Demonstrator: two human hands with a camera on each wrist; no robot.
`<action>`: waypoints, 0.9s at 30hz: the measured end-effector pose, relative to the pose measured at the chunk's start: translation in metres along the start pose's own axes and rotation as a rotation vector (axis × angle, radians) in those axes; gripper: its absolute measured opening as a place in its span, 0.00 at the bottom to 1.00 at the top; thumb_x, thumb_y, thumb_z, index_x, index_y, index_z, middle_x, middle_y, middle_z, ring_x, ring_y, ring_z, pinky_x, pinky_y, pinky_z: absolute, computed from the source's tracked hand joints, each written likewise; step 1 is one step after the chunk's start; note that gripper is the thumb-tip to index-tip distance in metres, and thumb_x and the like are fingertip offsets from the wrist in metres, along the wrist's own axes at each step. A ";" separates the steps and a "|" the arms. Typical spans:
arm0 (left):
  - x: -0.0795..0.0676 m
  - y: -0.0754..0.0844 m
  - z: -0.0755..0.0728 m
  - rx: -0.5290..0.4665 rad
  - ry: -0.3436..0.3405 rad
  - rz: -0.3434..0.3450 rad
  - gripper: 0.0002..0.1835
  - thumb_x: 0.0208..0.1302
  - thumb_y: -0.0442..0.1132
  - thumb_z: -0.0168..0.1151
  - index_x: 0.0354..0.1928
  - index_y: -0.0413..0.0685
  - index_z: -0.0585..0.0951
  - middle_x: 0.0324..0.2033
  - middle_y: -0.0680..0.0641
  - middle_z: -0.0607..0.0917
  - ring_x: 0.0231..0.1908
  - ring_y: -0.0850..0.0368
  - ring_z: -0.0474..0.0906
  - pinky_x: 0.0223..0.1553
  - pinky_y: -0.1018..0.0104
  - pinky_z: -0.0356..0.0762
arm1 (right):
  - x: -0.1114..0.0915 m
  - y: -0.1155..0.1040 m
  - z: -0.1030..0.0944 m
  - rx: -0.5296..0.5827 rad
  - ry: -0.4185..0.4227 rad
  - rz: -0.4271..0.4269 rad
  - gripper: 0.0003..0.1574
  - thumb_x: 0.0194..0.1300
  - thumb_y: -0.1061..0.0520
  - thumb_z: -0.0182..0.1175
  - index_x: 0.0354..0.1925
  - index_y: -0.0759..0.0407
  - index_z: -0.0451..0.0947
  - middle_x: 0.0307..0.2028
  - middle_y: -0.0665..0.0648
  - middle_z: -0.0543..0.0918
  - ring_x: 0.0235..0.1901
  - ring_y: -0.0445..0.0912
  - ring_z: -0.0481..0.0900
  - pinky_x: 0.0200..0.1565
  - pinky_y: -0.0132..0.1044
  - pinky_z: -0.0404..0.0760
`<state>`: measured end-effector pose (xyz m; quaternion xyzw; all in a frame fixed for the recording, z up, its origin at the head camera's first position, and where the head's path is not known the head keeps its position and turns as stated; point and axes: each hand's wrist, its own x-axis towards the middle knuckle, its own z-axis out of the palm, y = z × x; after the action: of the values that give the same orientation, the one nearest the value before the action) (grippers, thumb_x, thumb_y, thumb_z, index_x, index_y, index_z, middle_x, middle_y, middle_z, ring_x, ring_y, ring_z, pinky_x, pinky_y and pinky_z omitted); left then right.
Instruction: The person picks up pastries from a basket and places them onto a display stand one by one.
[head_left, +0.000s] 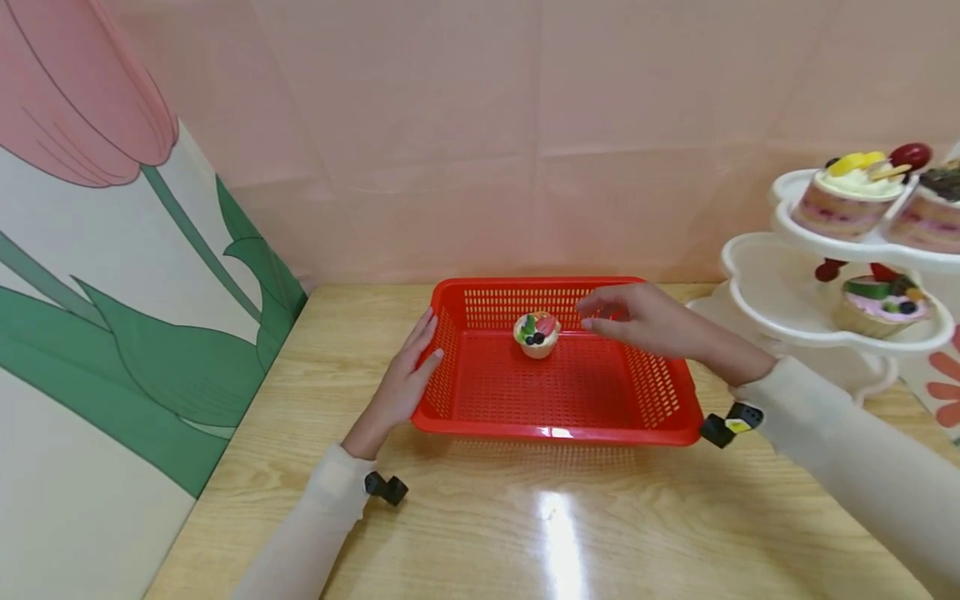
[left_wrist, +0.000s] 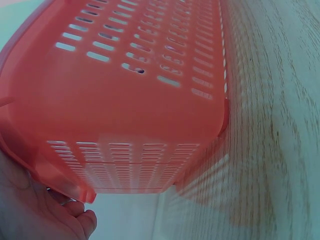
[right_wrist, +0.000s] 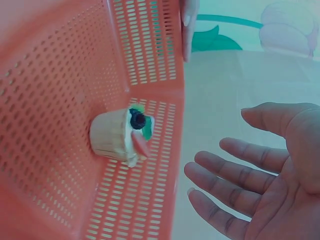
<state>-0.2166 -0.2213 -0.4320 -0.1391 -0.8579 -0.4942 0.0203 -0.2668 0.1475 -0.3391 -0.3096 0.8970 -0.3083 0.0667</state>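
A red perforated plastic basket (head_left: 555, 434) sits on the wooden table. Inside it, toward the back, a small fruit-topped cupcake (head_left: 537, 335) stands upright, with cream, dark berries, a pink slice and a green piece on top. My left hand (head_left: 399, 379) holds the basket's left rim, thumb over the edge and fingers along the outside; in the left wrist view its fingertips (left_wrist: 86, 220) curl below the rim. Over the basket's right part is my right hand (head_left: 637, 315), fingers spread and loosely bent around nothing. The right wrist view shows a gap between that hand and the cupcake (right_wrist: 112, 135).
To the right stands a white tiered stand (head_left: 757, 283) with scalloped plates. Its top plate holds a layered dessert cup (head_left: 847, 204) and another beside it; a fruit tart (head_left: 881, 308) is on the tier below. A pink backdrop (head_left: 450, 167) rises behind the table.
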 end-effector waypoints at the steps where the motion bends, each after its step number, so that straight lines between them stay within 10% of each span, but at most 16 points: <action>1: 0.000 0.000 0.000 0.001 0.001 0.000 0.32 0.81 0.42 0.48 0.80 0.48 0.54 0.81 0.57 0.47 0.78 0.57 0.43 0.72 0.46 0.54 | 0.002 -0.001 -0.001 0.000 -0.004 -0.003 0.20 0.70 0.53 0.66 0.56 0.59 0.83 0.47 0.54 0.87 0.42 0.48 0.84 0.43 0.42 0.85; 27: 0.002 -0.002 0.000 0.000 0.001 0.009 0.32 0.80 0.40 0.49 0.80 0.46 0.53 0.81 0.54 0.47 0.79 0.54 0.43 0.73 0.44 0.54 | 0.053 0.014 0.016 0.221 -0.053 0.077 0.23 0.73 0.48 0.63 0.60 0.57 0.82 0.55 0.58 0.85 0.53 0.53 0.81 0.56 0.51 0.81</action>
<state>-0.2186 -0.2216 -0.4332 -0.1427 -0.8574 -0.4940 0.0229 -0.3110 0.1167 -0.3560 -0.2735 0.8668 -0.3942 0.1360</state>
